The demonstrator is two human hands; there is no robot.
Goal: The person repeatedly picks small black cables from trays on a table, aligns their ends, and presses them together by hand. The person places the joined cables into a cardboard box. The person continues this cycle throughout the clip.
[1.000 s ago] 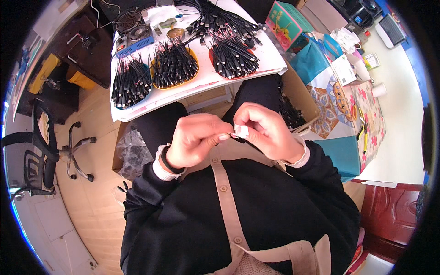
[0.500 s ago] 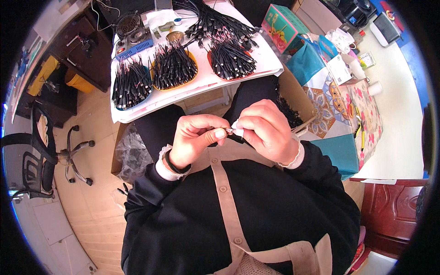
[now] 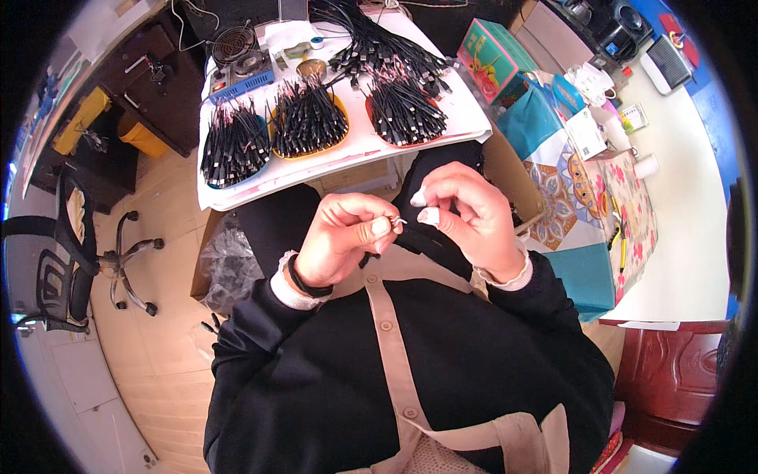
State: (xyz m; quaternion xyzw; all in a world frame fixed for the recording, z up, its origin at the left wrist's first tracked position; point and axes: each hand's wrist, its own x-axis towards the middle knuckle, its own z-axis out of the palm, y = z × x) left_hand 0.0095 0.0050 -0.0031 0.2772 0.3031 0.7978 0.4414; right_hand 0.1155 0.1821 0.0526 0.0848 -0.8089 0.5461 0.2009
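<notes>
My left hand pinches a short black cable between thumb and forefinger. Its thin bare wire ends poke out past the fingertips, toward the right. Most of the cable is hidden by the fingers. A little to the right, my right hand is apart from the wires, thumb and forefinger spread with nothing seen between them. White coverings wrap the tips of that thumb and forefinger. Both hands are above my lap, just short of the white table.
Bundles of black cables lie in a blue tray, a yellow tray and a red tray. More loose cables are behind them, beside a blue device with a fan. Cardboard boxes flank my legs; an office chair stands left.
My right thumb and forefinger have come away from the wire ends and opened, moving slightly right. The left hand keeps its pinch on the cable. The view has shifted a little.
</notes>
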